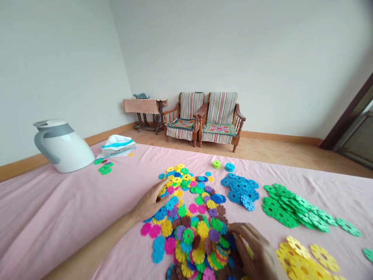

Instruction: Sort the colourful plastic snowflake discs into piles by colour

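A mixed pile of notched plastic snowflake discs (pixel 203 229) in many colours spreads over the pink cloth before me. At the pile's left edge lies my left hand (pixel 151 199), its fingers stretched towards yellow discs (pixel 176 179) and its thumb apart. My right hand (pixel 256 249) is at the pile's right edge, fingers curled downward. Yellow shows between its thumb and fingers, apparently yellow discs; its fingertips are partly hidden. Near it are a heap of larger yellow discs (pixel 303 261), a blue heap (pixel 240 188) and a green heap (pixel 291 208).
On the pink cloth (pixel 122 186) stand a white jug (pixel 68 149) and a tissue box (pixel 119 147) at the left. Small green discs (pixel 105 168) lie by the jug. Small lime (pixel 216 164) and blue stacks (pixel 230 167) sit towards the far edge. Two wooden chairs (pixel 223 111) are beyond.
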Available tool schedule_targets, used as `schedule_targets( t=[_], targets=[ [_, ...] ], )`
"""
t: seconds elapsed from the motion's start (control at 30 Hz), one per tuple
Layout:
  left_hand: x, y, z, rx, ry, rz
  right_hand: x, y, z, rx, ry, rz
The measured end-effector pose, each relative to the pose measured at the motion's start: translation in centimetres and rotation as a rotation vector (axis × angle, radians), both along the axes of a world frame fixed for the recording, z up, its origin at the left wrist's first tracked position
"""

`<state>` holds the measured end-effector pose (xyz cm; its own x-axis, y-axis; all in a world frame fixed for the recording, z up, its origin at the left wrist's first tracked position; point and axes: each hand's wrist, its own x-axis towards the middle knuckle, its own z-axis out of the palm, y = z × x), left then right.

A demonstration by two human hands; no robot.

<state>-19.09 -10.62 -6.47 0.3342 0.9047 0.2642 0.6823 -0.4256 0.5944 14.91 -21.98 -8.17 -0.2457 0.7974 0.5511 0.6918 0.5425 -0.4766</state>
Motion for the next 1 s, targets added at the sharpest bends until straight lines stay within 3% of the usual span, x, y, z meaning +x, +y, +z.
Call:
schedule_targets(
  t=[0.13,0.27,0.63,0.8,1.0],
  targets=[
    [0.2,-0.2,0.5,-0.160,-0.252,-0.077,0.1,0.0,0.0,-0.019,-0.006,0.010],
    [-0.2,-0.2,0.5,-0.124,-0.332,0.007,0.2,-0.3,0.2,-0.059,-0.012,0.006],
    [-1.1,-3.7,0.4,-0.011,0.417,-0.112,-0.8,-0.5,1.5,-0.030,-0.218,0.042],
    [-0.8,-2.7,-0.7,0.024,0.461,-0.077,-0.8,-1.0,1.4,-0.001,-0.196,-0.010],
    [-0.9,0.8,-2.0,0.110,0.441,0.038,-0.7,-0.7,1.2,-0.002,-0.180,0.012]
  ],
)
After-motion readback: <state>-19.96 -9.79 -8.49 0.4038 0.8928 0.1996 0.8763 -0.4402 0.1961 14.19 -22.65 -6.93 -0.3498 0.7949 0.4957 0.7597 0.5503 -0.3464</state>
